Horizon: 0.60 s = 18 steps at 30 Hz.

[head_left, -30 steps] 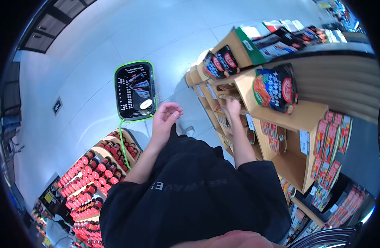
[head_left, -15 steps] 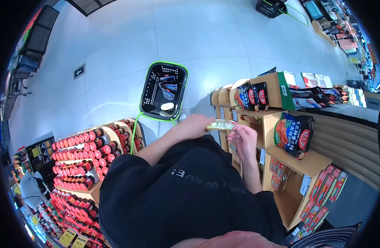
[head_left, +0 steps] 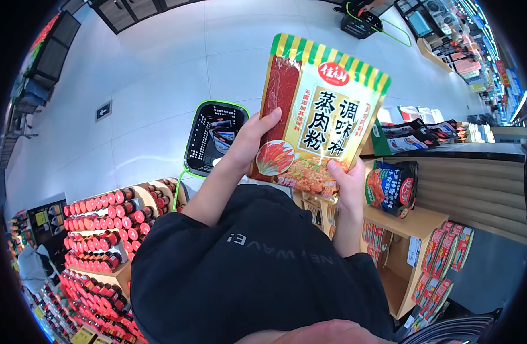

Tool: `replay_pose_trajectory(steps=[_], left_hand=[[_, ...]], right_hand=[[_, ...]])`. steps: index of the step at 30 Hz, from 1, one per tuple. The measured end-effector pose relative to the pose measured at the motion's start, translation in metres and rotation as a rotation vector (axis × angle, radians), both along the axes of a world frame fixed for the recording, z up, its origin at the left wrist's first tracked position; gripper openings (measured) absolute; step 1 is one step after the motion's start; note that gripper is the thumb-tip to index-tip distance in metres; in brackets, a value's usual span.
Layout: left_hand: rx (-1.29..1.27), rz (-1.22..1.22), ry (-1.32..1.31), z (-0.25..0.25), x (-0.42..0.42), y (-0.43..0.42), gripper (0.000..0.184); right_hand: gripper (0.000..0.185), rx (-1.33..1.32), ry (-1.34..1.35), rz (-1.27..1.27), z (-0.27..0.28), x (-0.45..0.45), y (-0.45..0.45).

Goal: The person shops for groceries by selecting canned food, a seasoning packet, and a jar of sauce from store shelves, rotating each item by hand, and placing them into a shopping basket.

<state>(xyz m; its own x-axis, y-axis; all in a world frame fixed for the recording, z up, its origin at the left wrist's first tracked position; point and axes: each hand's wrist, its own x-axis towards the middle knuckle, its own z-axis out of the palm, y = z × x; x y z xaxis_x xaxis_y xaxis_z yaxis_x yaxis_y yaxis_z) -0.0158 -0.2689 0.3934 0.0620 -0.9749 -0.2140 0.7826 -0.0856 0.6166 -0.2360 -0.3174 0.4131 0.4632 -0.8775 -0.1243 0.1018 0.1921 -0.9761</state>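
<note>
1. While both hands hold it up, front outward, here's the star: a flat, glossy, gold-and-cream rectangular film pouch (head_left: 326,114) with green-and-yellow stripes along its top, well above the pale tiled floor (head_left: 149,86).

2. Look at that grip! The left hand (head_left: 249,140) clasps the pouch's left edge, thumb over the dark red side panel; the right hand (head_left: 348,179) pinches the lower right corner, thumb in front. The fingers behind are hidden.

3. Handling verdict: light, I'd say, soft and bendy, probably powder-filled and apt to slump; that shiny film could slip. Hardly fragile, though a hard squeeze may crease it. Best hold: both side edges, or one edge plus a bottom corner.

4. Over to the black plastic basket with a bright green rim (head_left: 193,143), just past the left forearm: dark blue-and-silver packets (head_left: 222,137) lie inside, its near right corner covered by the arm.

5. Out right, a pale wooden shelf unit (head_left: 409,222) carries a black-and-blue pouch with a red oval logo (head_left: 391,188), upright near its rear edge.

6. And left, dark jars with red lids (head_left: 106,198) crowd their tiered rack!
</note>
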Motion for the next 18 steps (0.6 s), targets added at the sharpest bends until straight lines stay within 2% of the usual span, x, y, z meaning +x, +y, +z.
replay_pose_trajectory(steps=[1, 3, 5, 9, 13, 15, 18], left_hand=[[-0.036, -0.022, 0.12, -0.001, -0.001, 0.0, 0.044], [-0.054, -0.044, 0.135, -0.003, -0.002, 0.002, 0.043], [-0.117, -0.142, -0.218, -0.009, 0.004, 0.005, 0.043], [-0.211, -0.321, -0.326, -0.005, 0.01, 0.01, 0.043], [-0.209, -0.33, -0.183, -0.015, -0.002, 0.009, 0.042], [-0.218, -0.328, -0.21, -0.018, -0.004, 0.007, 0.039], [-0.169, -0.251, -0.2, -0.02, -0.01, 0.004, 0.039]], right_hand=[[0.034, 0.002, 0.004, -0.009, 0.001, -0.003, -0.001], [0.034, -0.083, 0.012, -0.051, 0.0, -0.008, -0.005], [0.033, -0.091, 0.009, -0.097, 0.0, -0.009, -0.006], [0.032, -0.119, -0.059, -0.257, 0.0, -0.009, -0.009], [0.03, -0.07, -0.052, -0.342, -0.002, -0.012, -0.011], [0.035, -0.026, -0.064, -0.372, 0.002, -0.012, -0.007], [0.042, 0.036, -0.152, -0.277, 0.003, -0.014, -0.005]])
